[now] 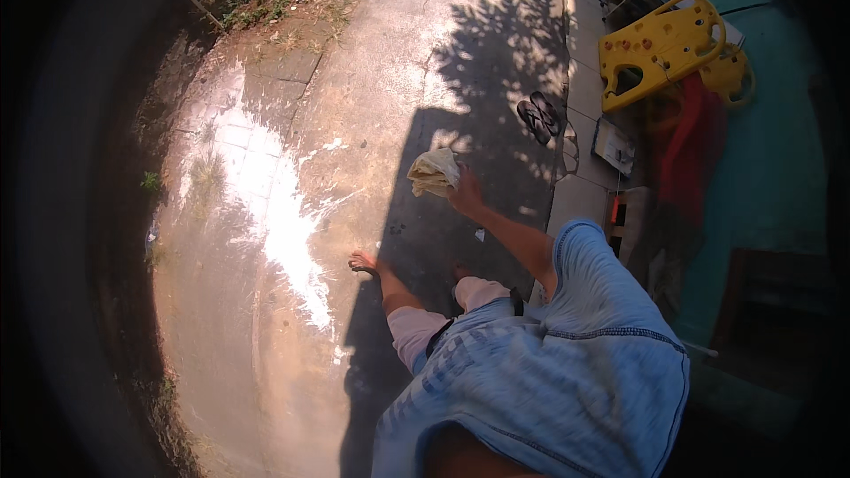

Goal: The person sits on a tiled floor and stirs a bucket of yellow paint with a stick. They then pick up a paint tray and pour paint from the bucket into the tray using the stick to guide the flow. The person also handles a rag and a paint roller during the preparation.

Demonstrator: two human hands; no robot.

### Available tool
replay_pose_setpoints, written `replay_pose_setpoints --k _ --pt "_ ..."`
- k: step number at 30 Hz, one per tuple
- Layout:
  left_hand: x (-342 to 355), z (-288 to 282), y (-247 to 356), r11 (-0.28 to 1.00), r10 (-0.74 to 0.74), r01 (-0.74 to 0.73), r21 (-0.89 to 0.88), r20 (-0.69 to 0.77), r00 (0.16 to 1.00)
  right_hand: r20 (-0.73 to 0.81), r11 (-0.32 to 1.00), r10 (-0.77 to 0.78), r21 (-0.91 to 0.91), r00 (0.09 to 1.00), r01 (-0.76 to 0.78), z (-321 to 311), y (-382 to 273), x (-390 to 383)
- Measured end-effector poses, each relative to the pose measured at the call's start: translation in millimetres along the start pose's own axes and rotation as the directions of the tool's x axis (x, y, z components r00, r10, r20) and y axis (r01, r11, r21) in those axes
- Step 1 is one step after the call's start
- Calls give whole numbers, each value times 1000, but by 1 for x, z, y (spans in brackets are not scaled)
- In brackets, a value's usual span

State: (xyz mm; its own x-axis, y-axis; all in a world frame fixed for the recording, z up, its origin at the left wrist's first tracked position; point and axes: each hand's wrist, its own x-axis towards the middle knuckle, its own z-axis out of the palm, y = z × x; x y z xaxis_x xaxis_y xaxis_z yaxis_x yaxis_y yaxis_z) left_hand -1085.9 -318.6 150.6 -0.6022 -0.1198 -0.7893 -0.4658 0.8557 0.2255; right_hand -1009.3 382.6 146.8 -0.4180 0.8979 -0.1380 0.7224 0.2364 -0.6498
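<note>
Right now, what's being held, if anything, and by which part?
The right hand grips a crumpled cloth by its right-hand side; the left hand is out of view.

The cloth (434, 172) is cream, the shirt (567, 381) light blue with darker stitched seams, the trouser leg (410, 329) pale pink. Far right — a bright yellow board (653, 51), blackish sandals (537, 117), red fabric (695, 149), a teal-green wall (766, 186). Left, a white splash (288, 248) streaks grey-brown pavement (221, 372) — leafy dappled shadow (500, 57) farther off.
</note>
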Motion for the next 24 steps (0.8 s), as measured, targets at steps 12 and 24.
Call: replay_pose_setpoints --k 12,24 --pt "147 -222 335 873 209 -419 -251 -583 785 312 916 36 370 950 -156 356 -302 200" --pt "182 -112 374 993 -118 81 -91 -554 824 776 761 -135 480 616 -437 708 -568 494"
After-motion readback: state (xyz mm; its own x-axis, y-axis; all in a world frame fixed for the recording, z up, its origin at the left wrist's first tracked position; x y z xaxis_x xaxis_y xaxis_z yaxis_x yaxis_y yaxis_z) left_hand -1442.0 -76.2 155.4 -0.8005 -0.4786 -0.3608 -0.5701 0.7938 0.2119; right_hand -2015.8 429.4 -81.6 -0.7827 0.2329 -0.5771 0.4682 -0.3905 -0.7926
